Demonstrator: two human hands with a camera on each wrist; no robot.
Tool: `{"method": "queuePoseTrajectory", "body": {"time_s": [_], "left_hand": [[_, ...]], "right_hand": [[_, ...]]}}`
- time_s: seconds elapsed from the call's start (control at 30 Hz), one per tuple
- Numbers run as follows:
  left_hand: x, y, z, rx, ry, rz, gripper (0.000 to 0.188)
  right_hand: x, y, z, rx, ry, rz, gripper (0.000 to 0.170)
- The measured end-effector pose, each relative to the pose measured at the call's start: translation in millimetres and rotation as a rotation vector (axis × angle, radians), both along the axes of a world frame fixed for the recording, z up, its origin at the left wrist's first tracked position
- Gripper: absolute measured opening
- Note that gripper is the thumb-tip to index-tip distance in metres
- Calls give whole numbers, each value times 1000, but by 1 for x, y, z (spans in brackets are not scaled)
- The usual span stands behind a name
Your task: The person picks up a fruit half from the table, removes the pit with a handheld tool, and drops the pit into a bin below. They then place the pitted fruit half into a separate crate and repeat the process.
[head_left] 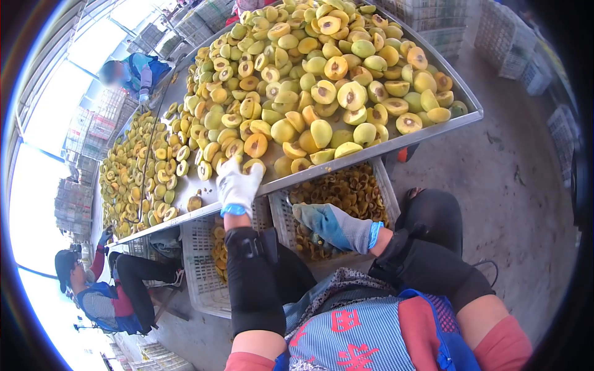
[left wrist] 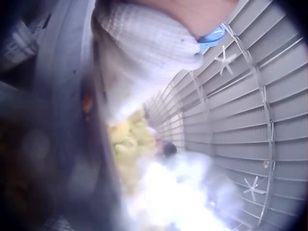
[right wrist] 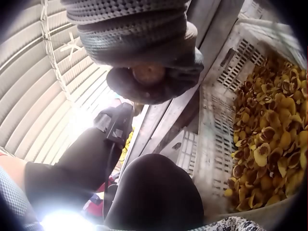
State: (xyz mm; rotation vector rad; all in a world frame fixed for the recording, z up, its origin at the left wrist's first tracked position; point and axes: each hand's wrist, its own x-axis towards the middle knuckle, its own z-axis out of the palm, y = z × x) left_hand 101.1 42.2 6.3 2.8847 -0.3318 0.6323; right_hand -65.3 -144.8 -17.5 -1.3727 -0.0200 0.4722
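Halved yellow-green fruits lie heaped on a metal-edged table. At its near edge, the white-gloved left hand reaches among the nearest halves, fingers extended beside a cut fruit; whether it touches one cannot be told. The left wrist view shows this glove beside the table edge, its fingertips lost in glare. Over a crate, the right hand wears a blue-and-white glove. In the right wrist view its fingers curl round a round brown thing, mostly hidden, which I cannot identify.
Below the table, one white crate holds orange-brown fruit pieces, and another crate stands to its left. A capped person sits at lower left; another is across the table. Stacked crates stand at upper right.
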Motion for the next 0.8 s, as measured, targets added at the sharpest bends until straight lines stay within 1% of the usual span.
{"method": "queuePoseTrajectory", "body": {"time_s": [0.03, 0.1, 0.13, 0.2, 0.27, 0.3, 0.33, 0.37, 0.43, 0.47, 0.57, 0.6, 0.7, 0.8], "left_hand": [[12, -5, -2, -99, 394, 65, 48], [18, -12, -4, -140, 393, -29, 41], [16, -12, -6, -243, 368, -73, 40], [3, -9, -9, -447, 311, -160, 39], [-10, -9, -12, -786, 207, -239, 36], [-23, -20, -2, -956, 153, -273, 35], [-42, -31, 9, -1141, 220, -269, 28], [-54, -37, 14, -1275, 293, -286, 23], [-70, -47, 17, -1507, 396, -270, 21], [-77, -51, 11, -1552, 432, -266, 27], [-99, -65, 21, -1719, 566, -367, 34], [-100, -63, 12, -1502, 537, -405, 40], [-102, -67, 13, -1858, 606, -341, 38], [-108, -71, 25, -1931, 620, -355, 37]], "right_hand": [[1, 0, -1, -1, -45, -39, 47], [6, 0, -9, -11, -139, -140, 42], [9, 5, -20, -16, -184, -198, 39], [12, 7, -9, -33, -251, -281, 35], [11, 5, 7, -58, -289, -331, 32], [13, 6, 10, -73, -313, -337, 33], [14, 7, 13, -87, -336, -340, 33], [15, 8, 14, -100, -361, -343, 34], [17, 11, 11, -133, -372, -342, 35], [17, 12, 8, -149, -376, -346, 36], [15, 10, 7, -170, -345, -377, 48], [15, 7, 6, -182, -347, -368, 50], [15, 4, 4, -209, -363, -354, 55], [12, 8, 1, -199, -360, -354, 57]]}}
